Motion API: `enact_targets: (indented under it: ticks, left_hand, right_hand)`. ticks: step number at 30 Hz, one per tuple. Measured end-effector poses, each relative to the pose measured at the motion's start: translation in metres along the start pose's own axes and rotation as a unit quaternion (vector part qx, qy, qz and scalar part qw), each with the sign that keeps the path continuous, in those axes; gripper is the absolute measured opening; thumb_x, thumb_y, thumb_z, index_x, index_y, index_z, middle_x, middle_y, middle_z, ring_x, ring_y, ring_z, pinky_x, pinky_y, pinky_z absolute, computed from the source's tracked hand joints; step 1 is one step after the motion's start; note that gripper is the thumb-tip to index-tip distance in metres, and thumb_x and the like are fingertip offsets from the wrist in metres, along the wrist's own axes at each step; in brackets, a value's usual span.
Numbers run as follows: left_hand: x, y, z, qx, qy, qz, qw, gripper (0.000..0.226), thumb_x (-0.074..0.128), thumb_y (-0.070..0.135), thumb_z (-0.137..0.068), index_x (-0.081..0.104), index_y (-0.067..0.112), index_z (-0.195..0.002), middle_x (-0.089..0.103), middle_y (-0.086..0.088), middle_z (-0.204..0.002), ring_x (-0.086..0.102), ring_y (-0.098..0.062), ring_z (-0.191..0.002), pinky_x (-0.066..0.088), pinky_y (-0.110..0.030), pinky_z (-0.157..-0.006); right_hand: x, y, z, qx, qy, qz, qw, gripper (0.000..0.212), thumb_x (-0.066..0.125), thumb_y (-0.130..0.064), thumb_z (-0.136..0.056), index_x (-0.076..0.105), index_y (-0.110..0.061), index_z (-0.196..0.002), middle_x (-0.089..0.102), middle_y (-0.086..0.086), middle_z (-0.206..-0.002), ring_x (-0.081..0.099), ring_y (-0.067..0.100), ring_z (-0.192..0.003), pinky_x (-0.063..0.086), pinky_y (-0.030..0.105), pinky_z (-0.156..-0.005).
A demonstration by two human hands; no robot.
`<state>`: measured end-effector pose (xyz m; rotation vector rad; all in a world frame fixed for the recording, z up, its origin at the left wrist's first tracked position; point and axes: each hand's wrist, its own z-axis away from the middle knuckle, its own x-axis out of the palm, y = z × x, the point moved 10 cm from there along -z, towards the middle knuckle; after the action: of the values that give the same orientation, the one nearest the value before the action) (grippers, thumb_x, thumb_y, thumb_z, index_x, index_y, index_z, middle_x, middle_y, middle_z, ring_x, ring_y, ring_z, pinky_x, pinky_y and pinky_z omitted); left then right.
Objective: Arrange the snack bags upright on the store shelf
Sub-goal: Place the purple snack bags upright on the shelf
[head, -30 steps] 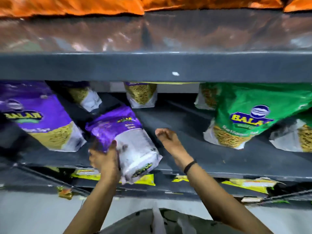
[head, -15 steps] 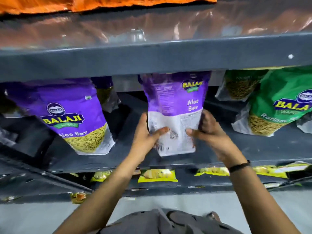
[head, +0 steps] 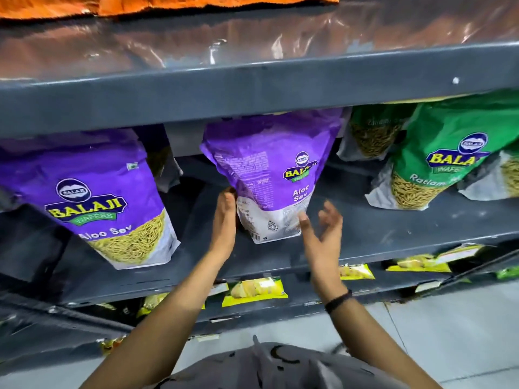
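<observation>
Grey metal makes up the store shelf (head: pixel 393 228), a long slanted deck that carries the snack bags under the thick front lip of the upper shelf (head: pixel 252 88), whose top is lined with glossy film and holds orange packets (head: pixel 196 2) at the far edge. Largest of the bags is the purple Aloo Sev bag on the left (head: pixel 92 197), standing upright with its printed front facing out. On the right a green Ratlam Sev bag (head: pixel 438 167) stands tilted, with another green bag (head: pixel 373 133) behind it. Between the two sits the purple Aloo Sev bag in the middle (head: pixel 269 175), upright on the deck with its back panel of small print and its barcode turned forward. The left hand (head: pixel 224 220) lies flat against that bag's lower left edge, fingers pressed to it; whether its grip is closed around the edge cannot be told. The right hand (head: pixel 320 231) is at the bag's lower right corner, its grip apart with the fingers spread and blurred, the thumb tip just at the white base; it clamps nothing. A black band (head: pixel 338 300) circles the right wrist. Below, yellow packets (head: pixel 254 290) lie flat on a lower shelf.
</observation>
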<state>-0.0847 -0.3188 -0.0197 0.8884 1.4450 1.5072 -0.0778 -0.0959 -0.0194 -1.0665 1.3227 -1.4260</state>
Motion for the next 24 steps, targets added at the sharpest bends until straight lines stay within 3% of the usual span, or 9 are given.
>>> enact_targets:
  ticks: [2, 3, 6, 9, 11, 14, 17, 20, 24]
  left_hand:
    - [0.002, -0.01, -0.007, -0.048, -0.005, 0.022, 0.999, 0.097, 0.027, 0.09, -0.064, 0.04, 0.028, -0.138, 0.043, 0.008, -0.147, 0.037, -0.003, -0.134, 0.023, -0.031, -0.117]
    - [0.008, -0.017, -0.013, -0.056, -0.027, 0.032, 0.998, 0.105, 0.023, 0.093, -0.059, 0.04, 0.027, -0.139, 0.04, 0.006, -0.149, 0.035, -0.007, -0.137, 0.022, -0.035, -0.119]
    - [0.022, -0.026, -0.009, -0.071, -0.055, 0.02, 0.996, 0.097, 0.017, 0.092, -0.061, 0.054, 0.029, -0.124, 0.052, 0.004, -0.138, 0.047, -0.01, -0.128, 0.026, -0.037, -0.118]
    - [0.021, -0.031, 0.02, -0.09, -0.049, 0.029, 0.994, 0.113, 0.023, 0.096, -0.054, 0.043, 0.023, -0.137, 0.041, 0.002, -0.148, 0.037, -0.009, -0.136, 0.022, -0.036, -0.119]
    - [0.026, -0.024, 0.049, -0.051, -0.063, 0.031, 0.996, 0.083, 0.022, 0.083, -0.071, 0.041, 0.031, -0.133, 0.042, 0.011, -0.143, 0.039, -0.005, -0.133, 0.026, -0.034, -0.118]
    - [0.038, -0.018, 0.081, -0.008, -0.101, 0.008, 0.995, 0.086, 0.026, 0.089, -0.065, 0.042, 0.033, -0.128, 0.048, 0.014, -0.136, 0.045, 0.002, -0.128, 0.035, -0.023, -0.11]
    - [0.021, -0.011, 0.064, 0.013, -0.036, 0.026, 0.999, 0.089, 0.026, 0.086, -0.068, 0.044, 0.027, -0.131, 0.05, 0.005, -0.138, 0.045, -0.01, -0.13, 0.034, -0.031, -0.11]
    - [0.011, -0.002, 0.026, -0.012, 0.029, 0.052, 0.998, 0.076, 0.029, 0.067, -0.082, 0.04, 0.016, -0.138, 0.041, -0.005, -0.148, 0.038, -0.017, -0.137, 0.026, -0.041, -0.118]
    - [0.037, 0.009, -0.022, -0.049, -0.057, 0.019, 0.997, 0.091, 0.02, 0.084, -0.073, 0.042, 0.024, -0.139, 0.041, 0.005, -0.148, 0.038, -0.009, -0.135, 0.021, -0.036, -0.12]
  right_hand:
    - [0.019, 0.008, 0.024, 0.025, -0.032, -0.017, 0.999, 0.055, 0.063, -0.027, -0.085, 0.04, -0.016, -0.135, 0.046, 0.009, -0.137, 0.044, 0.019, -0.128, 0.034, 0.045, -0.114]
    - [0.032, 0.013, 0.035, 0.036, -0.068, -0.018, 0.997, 0.055, 0.06, -0.033, -0.085, 0.04, -0.02, -0.135, 0.045, 0.007, -0.138, 0.043, 0.018, -0.13, 0.033, 0.045, -0.114]
    - [0.048, 0.017, 0.041, 0.046, -0.104, 0.005, 0.993, 0.053, 0.053, -0.041, -0.089, 0.037, -0.027, -0.137, 0.038, -0.001, -0.137, 0.038, 0.015, -0.133, 0.03, 0.042, -0.116]
    - [0.042, 0.007, 0.017, 0.02, -0.077, 0.03, 0.996, 0.055, 0.046, -0.045, -0.091, 0.038, -0.019, -0.138, 0.041, 0.002, -0.133, 0.041, 0.019, -0.131, 0.031, 0.04, -0.115]
    - [0.037, -0.001, -0.002, -0.007, -0.069, 0.044, 0.997, 0.06, 0.04, -0.055, -0.086, 0.046, -0.017, -0.133, 0.051, 0.006, -0.132, 0.047, 0.018, -0.127, 0.036, 0.04, -0.111]
    - [0.033, -0.004, -0.019, 0.008, -0.084, 0.04, 0.996, 0.039, 0.038, -0.043, -0.095, 0.054, -0.02, -0.121, 0.062, 0.004, -0.123, 0.056, 0.018, -0.117, 0.041, 0.041, -0.107]
    - [0.02, -0.003, -0.021, 0.028, -0.067, 0.003, 0.997, 0.042, 0.039, -0.036, -0.097, 0.046, -0.015, -0.132, 0.052, 0.003, -0.139, 0.049, 0.015, -0.127, 0.037, 0.035, -0.111]
    - [0.003, 0.003, 0.001, 0.063, -0.001, -0.063, 0.996, 0.041, 0.038, -0.034, -0.098, 0.041, -0.015, -0.134, 0.046, -0.004, -0.133, 0.043, 0.008, -0.121, 0.032, 0.024, -0.1]
    - [0.025, 0.034, 0.049, 0.155, -0.058, -0.13, 0.978, 0.037, 0.038, -0.051, -0.093, 0.048, -0.028, -0.12, 0.054, -0.008, -0.112, 0.05, 0.009, -0.101, 0.036, 0.026, -0.085]
